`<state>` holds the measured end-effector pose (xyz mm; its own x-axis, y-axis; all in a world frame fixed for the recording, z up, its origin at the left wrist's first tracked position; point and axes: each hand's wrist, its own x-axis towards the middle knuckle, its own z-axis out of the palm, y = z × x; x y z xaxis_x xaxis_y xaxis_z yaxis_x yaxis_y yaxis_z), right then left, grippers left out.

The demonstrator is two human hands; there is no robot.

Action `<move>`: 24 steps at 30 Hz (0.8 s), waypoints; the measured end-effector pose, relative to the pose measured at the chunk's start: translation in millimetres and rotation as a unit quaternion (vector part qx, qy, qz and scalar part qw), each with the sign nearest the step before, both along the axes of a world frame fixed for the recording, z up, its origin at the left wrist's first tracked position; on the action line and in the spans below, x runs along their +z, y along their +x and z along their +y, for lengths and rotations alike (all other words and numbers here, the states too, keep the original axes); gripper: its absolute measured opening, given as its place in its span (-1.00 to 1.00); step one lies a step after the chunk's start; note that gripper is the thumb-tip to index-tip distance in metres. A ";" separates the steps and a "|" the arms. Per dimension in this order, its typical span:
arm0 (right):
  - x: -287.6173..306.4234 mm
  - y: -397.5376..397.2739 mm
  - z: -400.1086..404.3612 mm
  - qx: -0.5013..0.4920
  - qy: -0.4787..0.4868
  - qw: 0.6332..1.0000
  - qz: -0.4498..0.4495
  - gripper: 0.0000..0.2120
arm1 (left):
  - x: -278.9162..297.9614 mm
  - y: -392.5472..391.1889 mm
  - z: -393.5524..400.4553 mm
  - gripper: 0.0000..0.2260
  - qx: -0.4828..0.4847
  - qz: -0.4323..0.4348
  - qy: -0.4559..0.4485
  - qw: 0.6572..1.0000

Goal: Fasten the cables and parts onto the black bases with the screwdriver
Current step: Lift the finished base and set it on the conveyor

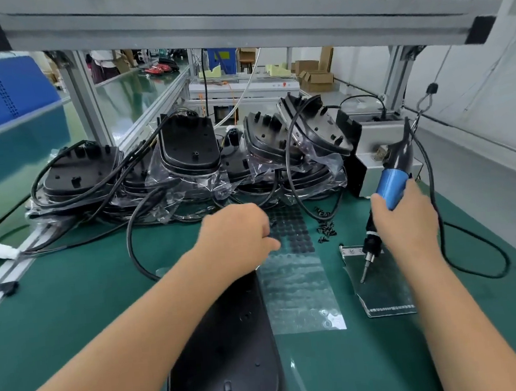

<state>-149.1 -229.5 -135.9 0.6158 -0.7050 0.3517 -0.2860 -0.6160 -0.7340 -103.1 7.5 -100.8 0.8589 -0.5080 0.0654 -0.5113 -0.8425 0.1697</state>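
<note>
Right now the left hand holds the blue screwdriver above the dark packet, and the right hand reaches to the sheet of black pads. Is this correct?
Not quite: the hands are swapped. The head view shows the right hand gripping the blue screwdriver above the dark packet, while the left hand reaches to the sheet of black pads.

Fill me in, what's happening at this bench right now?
A person is at a green bench assembling black bases. The right hand grips the blue electric screwdriver, bit angled down over a dark bag, not on a base. The left hand reaches over a clear sheet of small black pads, fingers curled; whether it holds anything is unclear. One black base lies below the left forearm. Loose screws lie nearby; more cabled bases are piled behind.
</note>
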 end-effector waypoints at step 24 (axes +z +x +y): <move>-31.1 46.1 44.0 0.329 -0.214 0.896 0.206 -0.72 | -38.8 62.0 -50.6 -0.55 -0.089 0.085 0.014 0.992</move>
